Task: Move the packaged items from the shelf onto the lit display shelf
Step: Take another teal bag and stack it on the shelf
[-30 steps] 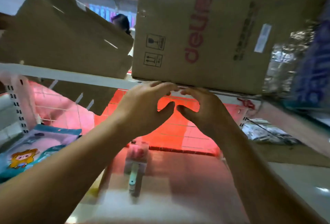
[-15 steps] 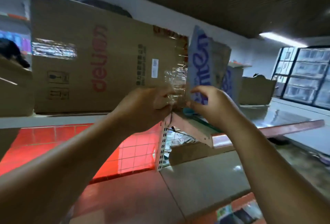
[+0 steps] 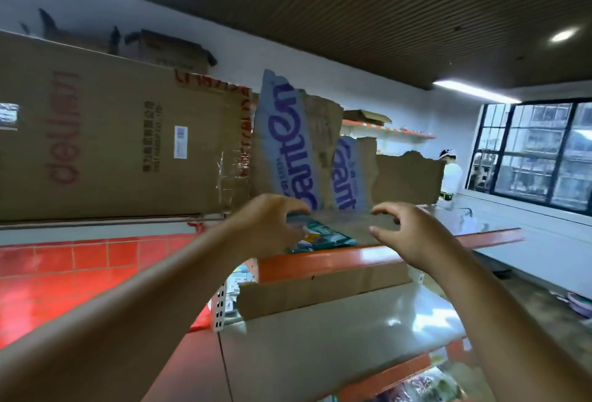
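Teal packet (image 3: 323,236) half behind left hand (image 3: 266,228), print blurred.

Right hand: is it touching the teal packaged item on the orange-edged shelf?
Apart. The head view shows a strip of bare cardboard between the right hand and the teal packaged item.

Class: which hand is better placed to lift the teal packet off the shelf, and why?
Left. The left hand sits at the teal packet's edge; the right hand hovers apart from it, holding nothing.
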Demonstrator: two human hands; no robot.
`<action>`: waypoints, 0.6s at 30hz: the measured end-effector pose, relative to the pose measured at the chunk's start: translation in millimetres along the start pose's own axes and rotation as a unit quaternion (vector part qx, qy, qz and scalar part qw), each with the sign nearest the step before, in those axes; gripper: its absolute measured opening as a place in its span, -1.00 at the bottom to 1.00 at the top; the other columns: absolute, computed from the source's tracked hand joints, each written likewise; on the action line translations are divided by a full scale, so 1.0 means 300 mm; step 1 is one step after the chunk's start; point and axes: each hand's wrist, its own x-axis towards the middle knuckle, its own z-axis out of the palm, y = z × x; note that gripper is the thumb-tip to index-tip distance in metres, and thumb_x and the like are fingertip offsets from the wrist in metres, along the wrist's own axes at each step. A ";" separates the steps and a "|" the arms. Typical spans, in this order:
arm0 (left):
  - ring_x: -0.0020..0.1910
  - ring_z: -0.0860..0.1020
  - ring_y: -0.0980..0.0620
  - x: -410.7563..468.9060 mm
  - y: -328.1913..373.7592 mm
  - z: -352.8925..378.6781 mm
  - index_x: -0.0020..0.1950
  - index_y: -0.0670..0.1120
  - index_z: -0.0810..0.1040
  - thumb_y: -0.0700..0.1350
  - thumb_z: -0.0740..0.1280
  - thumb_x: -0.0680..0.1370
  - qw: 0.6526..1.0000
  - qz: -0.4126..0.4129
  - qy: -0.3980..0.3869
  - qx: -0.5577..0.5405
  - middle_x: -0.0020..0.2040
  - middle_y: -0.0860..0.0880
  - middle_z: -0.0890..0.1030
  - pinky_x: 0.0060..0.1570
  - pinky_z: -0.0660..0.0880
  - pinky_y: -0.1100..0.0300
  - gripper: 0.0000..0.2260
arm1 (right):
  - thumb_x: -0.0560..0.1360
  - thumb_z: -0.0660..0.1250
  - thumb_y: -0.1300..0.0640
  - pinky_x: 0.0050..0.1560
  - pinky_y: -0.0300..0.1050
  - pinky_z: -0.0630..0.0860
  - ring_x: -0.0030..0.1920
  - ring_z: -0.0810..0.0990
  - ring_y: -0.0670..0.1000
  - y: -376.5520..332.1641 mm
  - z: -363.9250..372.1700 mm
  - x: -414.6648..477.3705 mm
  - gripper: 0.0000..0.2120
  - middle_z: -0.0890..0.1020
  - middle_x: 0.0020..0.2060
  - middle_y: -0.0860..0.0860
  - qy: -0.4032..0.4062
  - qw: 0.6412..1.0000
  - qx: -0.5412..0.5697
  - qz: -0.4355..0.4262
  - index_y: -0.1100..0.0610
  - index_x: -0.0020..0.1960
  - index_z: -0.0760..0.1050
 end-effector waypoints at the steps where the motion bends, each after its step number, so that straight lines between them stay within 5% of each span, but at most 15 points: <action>1: 0.02 0.58 0.13 0.011 0.015 0.021 0.34 0.17 0.55 0.03 0.39 0.60 1.000 -0.014 -0.004 0.003 0.16 0.11 0.60 -0.13 0.53 0.29 -0.70 | 0.49 0.42 -0.13 0.14 -0.10 0.45 0.25 0.54 -0.01 0.031 0.001 0.009 -0.64 0.59 0.28 -0.08 -0.011 1.000 0.000 0.005 -0.16 0.26 0.53; 8: 0.09 0.47 0.15 0.059 0.003 0.101 0.42 0.21 0.46 0.25 0.34 0.57 0.993 -0.087 -0.030 0.075 0.36 0.06 0.53 -0.11 0.42 0.23 -0.57 | 0.47 0.41 -0.15 -0.06 -0.10 0.51 0.01 0.60 -0.05 0.124 0.083 0.103 -0.59 0.59 0.23 -0.03 -0.071 0.997 0.027 0.017 -0.16 0.30 0.50; 18: 0.09 0.56 0.14 0.147 -0.138 0.155 0.33 0.12 0.56 0.17 0.35 0.60 0.991 -0.129 -0.026 0.015 0.26 0.05 0.61 0.10 0.52 0.16 -0.67 | 0.61 0.31 -0.04 -0.06 -0.17 0.57 -0.03 0.60 -0.03 0.093 0.272 0.297 -0.69 0.58 0.08 0.00 -0.178 0.980 0.035 0.080 0.00 0.32 0.49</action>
